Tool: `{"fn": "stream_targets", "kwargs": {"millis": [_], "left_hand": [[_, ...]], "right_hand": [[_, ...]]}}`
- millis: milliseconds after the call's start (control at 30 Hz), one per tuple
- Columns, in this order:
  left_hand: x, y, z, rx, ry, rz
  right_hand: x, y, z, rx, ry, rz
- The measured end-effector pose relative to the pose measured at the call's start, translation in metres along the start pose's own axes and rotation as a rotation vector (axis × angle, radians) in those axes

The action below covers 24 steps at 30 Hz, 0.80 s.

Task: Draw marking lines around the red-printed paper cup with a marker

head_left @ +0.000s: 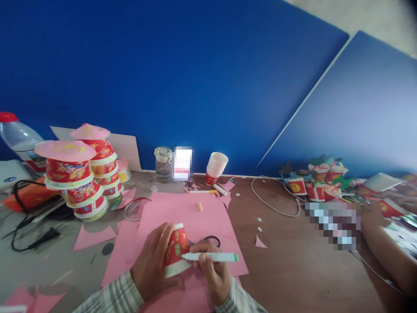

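Note:
My left hand [154, 261] is wrapped round a red paper cup [177, 243] with yellow star prints, held upside down with its wide rim low. A small green-outlined patch shows on the cup's side. In my right hand [211, 269] is a white marker [215, 257] with a green end, gripped between thumb and fingers. Its tip is at the cup's side. Underneath both hands lies a large pink paper sheet [182, 208]. Scissors [212, 239] lie partly hidden behind my right hand, one dark handle loop showing.
Stacked decorated cups [70, 174] with pink tops stand at left, near a bottle [22, 137]. A glass jar [163, 165] and nested paper cups [216, 167] line the blue partition [163, 74]. A plug [47, 237] lies left; another person's arm [387, 252] reaches in at right.

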State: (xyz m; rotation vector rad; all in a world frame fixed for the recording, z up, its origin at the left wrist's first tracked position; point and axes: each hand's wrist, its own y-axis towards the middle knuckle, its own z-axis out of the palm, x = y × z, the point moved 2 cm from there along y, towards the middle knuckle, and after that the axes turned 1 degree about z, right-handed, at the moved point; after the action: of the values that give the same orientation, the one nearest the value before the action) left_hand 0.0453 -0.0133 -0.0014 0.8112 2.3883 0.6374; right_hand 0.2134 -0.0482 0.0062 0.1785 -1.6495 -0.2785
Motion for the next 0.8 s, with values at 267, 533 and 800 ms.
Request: {"fn": "stream_targets", "kwargs": {"millis": [267,533,800], "left_hand": [[-0.001,0.000,-0.001,-0.008,0.008,-0.003],[-0.001,0.000,0.000,0.026,-0.009,-0.021],[0.000,0.000,0.000,0.020,-0.001,-0.002]], "right_hand": [[0.001,0.000,0.000,-0.015,-0.013,-0.014],[-0.009,-0.001,0.000,-0.018,0.008,0.027],[-0.006,0.000,-0.001,-0.011,-0.019,0.011]]}}
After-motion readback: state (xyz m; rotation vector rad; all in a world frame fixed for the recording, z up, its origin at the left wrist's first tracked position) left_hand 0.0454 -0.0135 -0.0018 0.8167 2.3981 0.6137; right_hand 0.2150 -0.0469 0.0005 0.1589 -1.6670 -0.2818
